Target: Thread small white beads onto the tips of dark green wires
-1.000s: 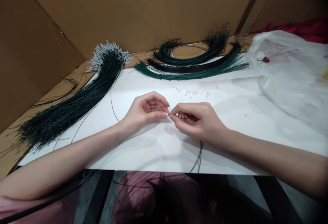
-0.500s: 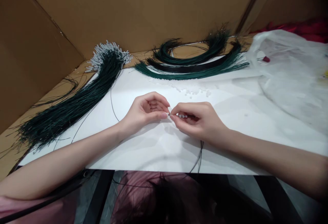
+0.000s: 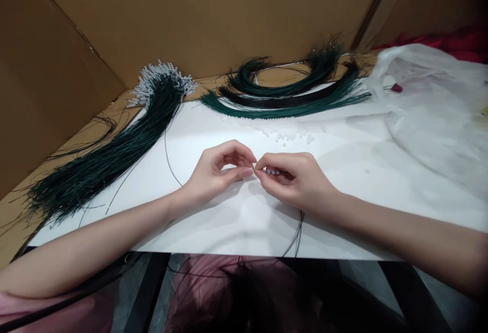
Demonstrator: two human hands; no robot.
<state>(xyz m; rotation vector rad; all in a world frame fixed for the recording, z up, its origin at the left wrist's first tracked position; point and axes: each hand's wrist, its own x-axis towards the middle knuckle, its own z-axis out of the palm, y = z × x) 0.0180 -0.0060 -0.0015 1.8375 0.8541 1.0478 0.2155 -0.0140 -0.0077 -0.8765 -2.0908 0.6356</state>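
Observation:
My right hand (image 3: 295,178) is closed in a pinch on a thin dark wire strung with small white beads (image 3: 272,172), which show inside the curl of its fingers. Loose dark wire ends (image 3: 298,234) hang from beneath that hand over the table's front edge. Just to the left, my left hand (image 3: 224,168) brings thumb and forefinger together at the right hand's fingertips. Whatever lies between them is too small to make out. Behind the hands, a strip of loose white beads (image 3: 282,128) is spread on the white tabletop (image 3: 236,226).
At left lies a thick bundle of dark green wires (image 3: 110,155) with white-beaded ends (image 3: 162,81). Curved bundles of green wire (image 3: 297,109) rest at the back. A clear plastic bag (image 3: 430,104) covers the right side. Cardboard walls (image 3: 229,18) enclose the back and left.
My left hand has shifted slightly right, its fingertips closing in on the right hand's. The white bit seen between the fingertips is now hidden. My right hand has hardly moved.

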